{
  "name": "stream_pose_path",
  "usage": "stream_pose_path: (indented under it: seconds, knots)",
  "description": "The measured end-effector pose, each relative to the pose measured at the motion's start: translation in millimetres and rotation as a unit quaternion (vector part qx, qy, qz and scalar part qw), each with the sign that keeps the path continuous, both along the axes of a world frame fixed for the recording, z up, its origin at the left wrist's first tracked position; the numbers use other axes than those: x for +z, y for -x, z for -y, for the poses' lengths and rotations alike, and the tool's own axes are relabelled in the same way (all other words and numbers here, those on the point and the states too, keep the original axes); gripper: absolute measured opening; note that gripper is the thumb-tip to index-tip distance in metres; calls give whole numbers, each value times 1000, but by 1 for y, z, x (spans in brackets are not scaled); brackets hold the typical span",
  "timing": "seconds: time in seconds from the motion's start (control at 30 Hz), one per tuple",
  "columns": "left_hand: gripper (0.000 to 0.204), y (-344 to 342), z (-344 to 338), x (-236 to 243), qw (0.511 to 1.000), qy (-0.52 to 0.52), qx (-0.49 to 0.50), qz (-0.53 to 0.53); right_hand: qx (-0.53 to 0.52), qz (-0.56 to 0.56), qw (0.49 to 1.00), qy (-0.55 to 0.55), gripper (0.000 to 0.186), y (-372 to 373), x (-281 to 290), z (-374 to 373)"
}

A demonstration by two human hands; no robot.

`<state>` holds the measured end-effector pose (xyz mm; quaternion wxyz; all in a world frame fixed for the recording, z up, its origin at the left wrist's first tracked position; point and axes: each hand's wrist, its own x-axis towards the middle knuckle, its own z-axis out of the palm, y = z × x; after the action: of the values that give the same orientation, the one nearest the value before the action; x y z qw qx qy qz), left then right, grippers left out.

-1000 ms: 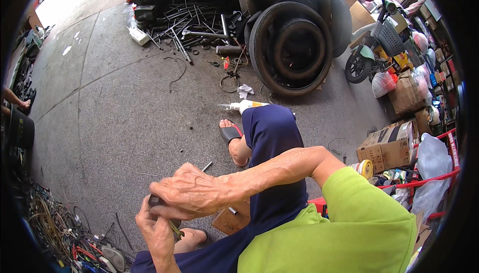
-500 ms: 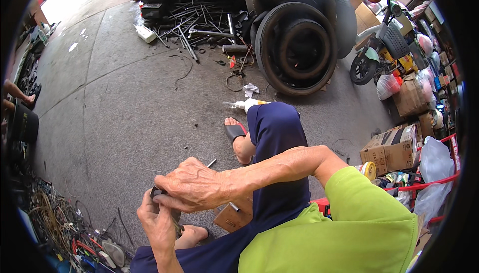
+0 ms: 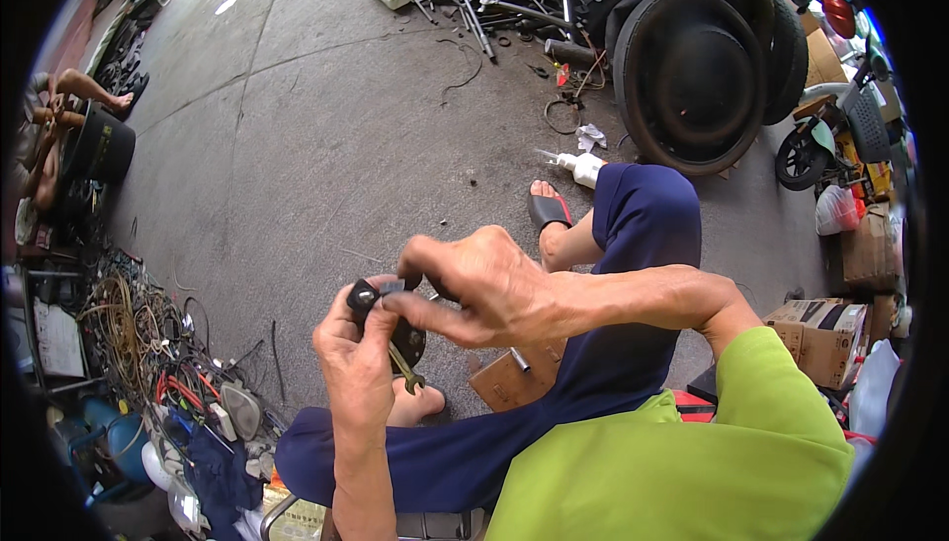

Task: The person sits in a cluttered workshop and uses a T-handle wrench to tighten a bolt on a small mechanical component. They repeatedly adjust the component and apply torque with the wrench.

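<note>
Wrench (image 3: pixel 403 364) partly hidden by left fingers (image 3: pixel 377 332)

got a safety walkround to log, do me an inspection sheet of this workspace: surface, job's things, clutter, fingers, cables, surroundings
Surface: rough grey concrete ground with seam lines, small dark bits
Job's things: small black block with a silver round top, in the left fingers; open-ended metal wrench, jutting out below them
Clutter: white plastic bottle lying near a black open-toed sandal; pile of dark metal rods
Fingers: left closed on the block; right fingers close beside, grip unclear
Cables: tangled brown, black and red cables heaped at left
Surroundings: large black rubber tyre; another person's bare leg at far left
</note>
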<state>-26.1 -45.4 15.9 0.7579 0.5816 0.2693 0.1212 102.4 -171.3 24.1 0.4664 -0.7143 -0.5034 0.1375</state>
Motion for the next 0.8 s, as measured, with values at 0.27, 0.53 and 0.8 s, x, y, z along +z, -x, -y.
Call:
stream_pose_path:
  seconds: [0.27,0.53,0.8]
  knots:
    - [14,-3,-2,6,996,81,29,4,20,-422,906,24,47,3,-28,-11]
    - [19,15,-1,2,999,-3,4,-54,94,-456,884,52,47,18,-26,4]
    - [18,36,5,-15,991,-99,-39,-77,64,-457,879,123,51,33,-45,11]
